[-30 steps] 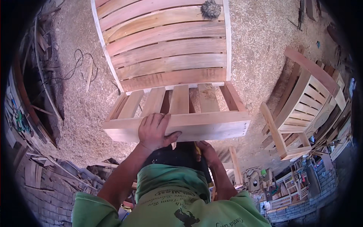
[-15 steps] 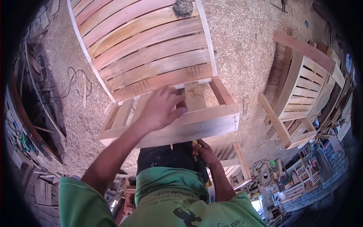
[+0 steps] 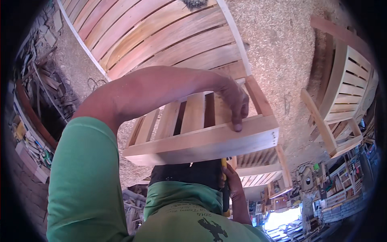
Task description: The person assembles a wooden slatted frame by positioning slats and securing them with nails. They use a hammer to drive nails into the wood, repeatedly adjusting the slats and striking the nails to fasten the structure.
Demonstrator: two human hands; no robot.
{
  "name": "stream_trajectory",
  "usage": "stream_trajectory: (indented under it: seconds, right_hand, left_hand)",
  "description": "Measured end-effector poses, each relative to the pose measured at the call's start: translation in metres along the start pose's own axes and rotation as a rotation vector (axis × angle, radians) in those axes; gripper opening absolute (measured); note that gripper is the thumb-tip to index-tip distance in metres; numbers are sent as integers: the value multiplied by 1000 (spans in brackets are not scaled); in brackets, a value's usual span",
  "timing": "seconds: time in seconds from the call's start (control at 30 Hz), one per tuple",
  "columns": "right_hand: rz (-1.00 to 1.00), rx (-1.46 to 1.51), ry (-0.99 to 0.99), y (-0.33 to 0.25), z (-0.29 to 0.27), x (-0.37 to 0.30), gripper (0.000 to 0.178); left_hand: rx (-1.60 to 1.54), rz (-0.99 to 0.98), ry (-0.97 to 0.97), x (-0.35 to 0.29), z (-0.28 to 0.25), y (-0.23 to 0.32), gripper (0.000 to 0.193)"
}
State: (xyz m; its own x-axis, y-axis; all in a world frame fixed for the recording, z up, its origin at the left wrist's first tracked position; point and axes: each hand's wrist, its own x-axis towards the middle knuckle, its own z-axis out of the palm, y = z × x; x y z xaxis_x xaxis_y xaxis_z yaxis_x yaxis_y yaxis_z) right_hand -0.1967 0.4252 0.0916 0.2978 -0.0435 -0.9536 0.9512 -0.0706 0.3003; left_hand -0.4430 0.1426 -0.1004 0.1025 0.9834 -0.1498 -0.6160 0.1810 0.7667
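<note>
A slatted wooden bed frame (image 3: 189, 26) stretches away in front of me, its near end board (image 3: 201, 147) close to my waist. My left arm crosses over that end from the left. At its right part, my left hand (image 3: 235, 101) is bent down on the board, thumb on the top edge and the other fingers curled at the far side. Low by my right hip, my right hand (image 3: 231, 177) is closed around a long yellow-and-black tool (image 3: 225, 189); its kind is hard to tell, as my hand and body hide part of it.
Wood shavings cover the floor (image 3: 278, 44). Another slatted frame (image 3: 352, 86) stands at the right, with a further slatted piece (image 3: 262, 171) behind my right hand. Scrap wood (image 3: 34, 76) is piled along the left. A dark bristly clump (image 3: 195, 4) lies on the far slats.
My left hand has moved right along the end board, from its middle to near its right corner, and its fingers have bent down. My right hand stays at the hip with the tool.
</note>
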Motion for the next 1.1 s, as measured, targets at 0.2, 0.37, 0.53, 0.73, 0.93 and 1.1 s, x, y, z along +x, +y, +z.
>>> stream_trajectory:
  seconds: [0.2, 0.37, 0.53, 0.73, 0.93, 1.1]
  right_hand:
    - [48, 132, -12, 2, 55, 4, 21]
    - [59, 79, -219, 2, 83, 13, 18]
    - [54, -55, -138, 7, 55, 35, 18]
    - [113, -67, -361, -24, 65, 38, 24]
    - [169, -303, -151, -20, 47, 50, 36]
    - [127, -310, -169, -35, 45, 42, 34]
  left_hand:
    - [46, -16, -24, 3, -4, 3, 49]
    - [103, -16, 54, -5, 3, 3, 56]
    - [136, -19, 88, -12, 6, 9, 52]
    - [139, -2, 111, -11, 7, 6, 50]
    - [148, -19, 113, -16, 7, 11, 50]
    - [114, 12, 124, -11, 5, 7, 48]
